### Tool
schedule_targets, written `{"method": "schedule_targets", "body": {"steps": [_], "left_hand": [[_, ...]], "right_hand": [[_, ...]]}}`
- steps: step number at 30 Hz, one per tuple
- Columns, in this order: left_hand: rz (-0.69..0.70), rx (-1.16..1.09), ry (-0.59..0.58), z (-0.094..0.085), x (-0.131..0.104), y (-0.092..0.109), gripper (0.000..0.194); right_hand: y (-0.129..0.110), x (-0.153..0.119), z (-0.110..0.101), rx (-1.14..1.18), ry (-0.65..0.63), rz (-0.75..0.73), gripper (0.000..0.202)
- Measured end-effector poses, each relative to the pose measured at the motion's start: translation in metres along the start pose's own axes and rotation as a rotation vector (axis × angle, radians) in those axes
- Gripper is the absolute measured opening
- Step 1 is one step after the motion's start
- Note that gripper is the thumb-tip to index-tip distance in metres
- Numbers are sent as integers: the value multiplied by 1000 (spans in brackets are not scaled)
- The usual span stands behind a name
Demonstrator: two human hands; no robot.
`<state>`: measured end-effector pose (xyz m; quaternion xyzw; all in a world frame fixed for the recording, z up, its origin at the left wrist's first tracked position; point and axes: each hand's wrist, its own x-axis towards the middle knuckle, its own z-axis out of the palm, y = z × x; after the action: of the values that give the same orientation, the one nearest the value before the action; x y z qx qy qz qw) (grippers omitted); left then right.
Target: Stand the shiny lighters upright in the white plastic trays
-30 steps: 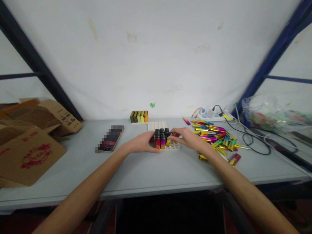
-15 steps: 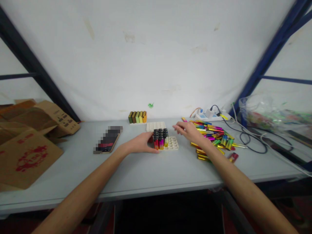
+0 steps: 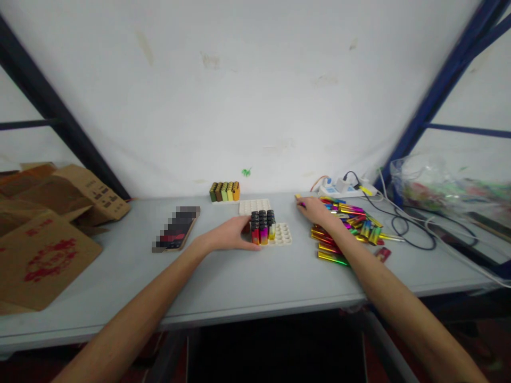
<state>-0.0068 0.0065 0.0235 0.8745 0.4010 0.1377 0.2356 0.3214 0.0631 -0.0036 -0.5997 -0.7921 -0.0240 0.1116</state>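
Observation:
My left hand (image 3: 227, 234) is curved round the left end of a white tray (image 3: 284, 234) of round holes, thumb along its front and fingers at the back. Several black-topped lighters (image 3: 263, 229) stand upright in the tray's left part, with red, magenta and yellow bodies; the holes at its right are bare. My right hand (image 3: 313, 210) is at the far left edge of a heap of shiny coloured lighters (image 3: 359, 218). Its fingers are closed on a lighter (image 3: 297, 197), of which a yellow end shows; the rest is mostly hidden.
Behind stand a second white tray (image 3: 254, 206) and a block of green-to-orange lighters (image 3: 224, 192). A phone (image 3: 178, 229) lies left, near cardboard boxes (image 3: 51, 255). A power strip (image 3: 343, 189), cables (image 3: 407, 229) and a plastic bag (image 3: 431, 181) are at right.
My right hand has moved right, from beside the tray to the edge of the heap, and closed on a lighter. My left hand has stayed at the tray.

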Motion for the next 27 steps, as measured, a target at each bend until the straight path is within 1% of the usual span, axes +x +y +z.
{"method": "schedule_targets", "body": {"steps": [5,9,12,16,18,20,23,25,27], "left_hand": [[26,-8,8,0,0,-2,77],[4,3,-3,0,0,-2,78],[-18,8,-14,-1,0,0,78],[-12,-8,-4,-2,-2,4,79],[-9,-7,0,-2,-2,4,78],[-7,-5,-1,-2,-1,4,76],[9,-12,-3,-1,-1,1,75],[16,-19,-2,0,0,0,75],[15,-26,3,1,0,-1,77]], "right_hand": [[-8,-1,-6,4,46,28,20],[-13,-7,-8,35,93,61,26],[-12,-10,-11,170,71,105,30],[-7,-11,-12,291,6,127,19],[-5,-10,-11,331,38,136,19],[-4,-8,-10,398,97,146,19],[-3,-6,-8,613,155,111,20],[-3,-6,-8,779,164,60,29],[-3,-7,-8,867,169,24,37]]}}
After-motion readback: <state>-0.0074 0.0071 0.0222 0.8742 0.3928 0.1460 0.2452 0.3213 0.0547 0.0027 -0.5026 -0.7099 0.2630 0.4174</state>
